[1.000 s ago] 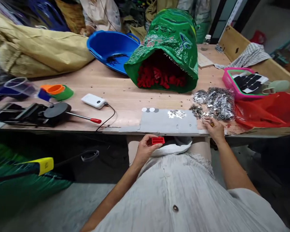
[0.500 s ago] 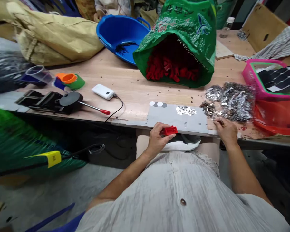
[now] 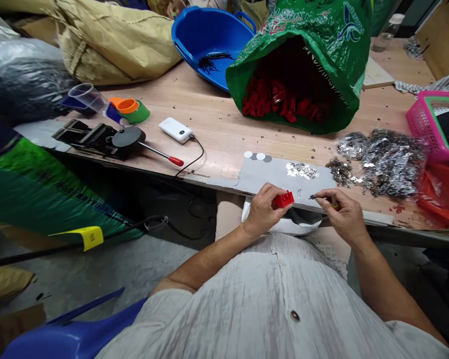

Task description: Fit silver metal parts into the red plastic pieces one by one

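My left hand (image 3: 264,212) is closed on a small red plastic box-shaped part (image 3: 283,199), its open hollow side showing, just over the table's front edge. To its right, my right hand (image 3: 346,214) pinches a small dark metal piece (image 3: 313,197) at the fingertips; something yellowish and dark shows within the curled fingers, too small to name. Under and behind the hands lies a grey sheet (image 3: 262,174) with a scatter of thin silvery metal pieces (image 3: 302,170). Beside it is a pile of darker small metal pieces (image 3: 340,172).
A green sack (image 3: 344,75) full of red plastic parts (image 3: 273,99) lies open behind. There are a blue basin (image 3: 187,30), a white power bank (image 3: 175,129) with a cable, a black lever device (image 3: 97,142), a bag of metal pieces (image 3: 392,159) and a pink basket (image 3: 421,119).
My right hand has come left from the dark metal pile towards the red part, now with a small dark piece at its fingertips. The camera view has shifted, and my left hand still holds the red part.
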`<state>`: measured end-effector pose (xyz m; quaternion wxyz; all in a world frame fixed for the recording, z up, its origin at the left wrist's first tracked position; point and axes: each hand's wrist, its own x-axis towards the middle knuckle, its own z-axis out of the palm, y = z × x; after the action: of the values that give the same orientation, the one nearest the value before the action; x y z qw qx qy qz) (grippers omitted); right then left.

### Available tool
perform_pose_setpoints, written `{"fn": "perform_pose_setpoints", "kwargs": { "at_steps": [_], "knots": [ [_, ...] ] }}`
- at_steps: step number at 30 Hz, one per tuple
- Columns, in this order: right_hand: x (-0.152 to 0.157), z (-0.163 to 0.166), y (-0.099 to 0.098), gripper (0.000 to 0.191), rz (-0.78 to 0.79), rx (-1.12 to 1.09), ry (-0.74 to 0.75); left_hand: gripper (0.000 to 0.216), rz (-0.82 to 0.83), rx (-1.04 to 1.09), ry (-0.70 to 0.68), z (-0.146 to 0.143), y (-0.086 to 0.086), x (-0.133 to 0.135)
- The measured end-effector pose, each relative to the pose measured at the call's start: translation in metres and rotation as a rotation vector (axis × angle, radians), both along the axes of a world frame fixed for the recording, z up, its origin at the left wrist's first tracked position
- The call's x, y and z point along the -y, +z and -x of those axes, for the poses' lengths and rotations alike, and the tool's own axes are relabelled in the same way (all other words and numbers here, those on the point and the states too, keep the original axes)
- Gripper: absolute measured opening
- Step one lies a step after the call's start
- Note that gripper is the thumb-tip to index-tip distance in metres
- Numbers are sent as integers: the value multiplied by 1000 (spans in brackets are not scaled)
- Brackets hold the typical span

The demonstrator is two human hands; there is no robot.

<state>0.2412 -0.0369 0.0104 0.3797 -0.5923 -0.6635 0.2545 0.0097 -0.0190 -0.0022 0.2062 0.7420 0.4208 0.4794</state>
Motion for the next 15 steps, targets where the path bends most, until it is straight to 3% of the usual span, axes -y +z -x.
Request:
{"fn": "perform_pose_setpoints", "kwargs": {
  "at_steps": [5,9,15],
  "knots": [
    [-8,32,6,11,-113,49,195,21,30,-57,-8,-2,3,1],
    [-17,37,1,12,-171,93,323,19,41,-82,-10,-3,3,2],
    [-22,38,4,15,-176,22,396,20,-8,-37,10,-7,0,2]
  ]
}}
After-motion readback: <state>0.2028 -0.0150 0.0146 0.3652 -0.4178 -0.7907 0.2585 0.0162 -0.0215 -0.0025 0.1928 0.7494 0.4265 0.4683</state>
